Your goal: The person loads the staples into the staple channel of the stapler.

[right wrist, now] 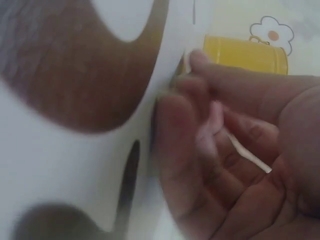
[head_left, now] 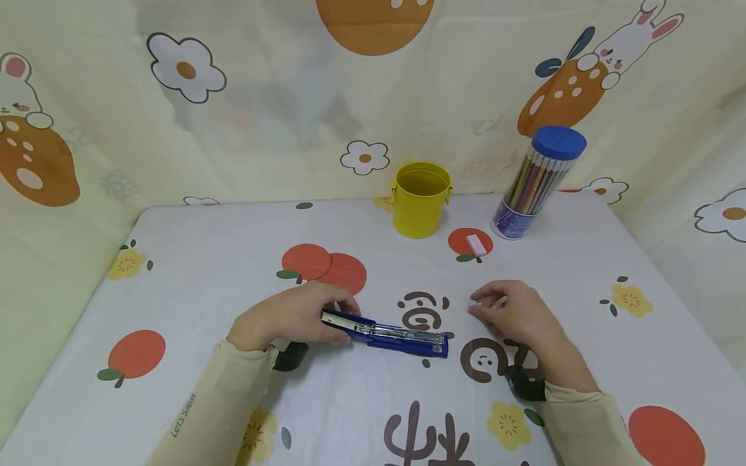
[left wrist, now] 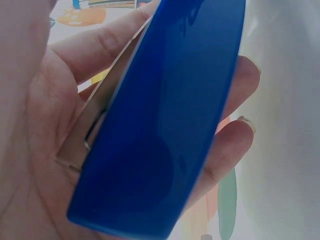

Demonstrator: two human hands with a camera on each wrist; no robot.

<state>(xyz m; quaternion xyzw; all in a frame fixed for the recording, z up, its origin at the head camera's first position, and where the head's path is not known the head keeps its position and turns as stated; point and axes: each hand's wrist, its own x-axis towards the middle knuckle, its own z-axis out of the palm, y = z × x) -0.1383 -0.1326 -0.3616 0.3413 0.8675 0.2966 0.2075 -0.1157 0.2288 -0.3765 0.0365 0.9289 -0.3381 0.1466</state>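
Note:
A blue stapler [head_left: 402, 338] lies across the middle of the table, swung wide so its metal rail and spring face up. The left hand [head_left: 303, 314] grips its left end. In the left wrist view, the smooth blue cover of the stapler [left wrist: 160, 120] crosses the palm, with fingers curled behind it. To the right of the stapler and apart from it, the right hand [head_left: 519, 317] is low over the table, thumb and forefinger bent towards each other. In the right wrist view the fingertips [right wrist: 175, 115] are blurred; whether something small is between them is unclear.
Behind the hands stand a yellow bucket [head_left: 418, 210] and a clear tub of pencils [head_left: 533, 188] with a blue lid. A pink-and-white eraser [head_left: 476, 245] lies in front of them. A printed cloth covers the table [head_left: 204, 259], and a curtain hangs behind.

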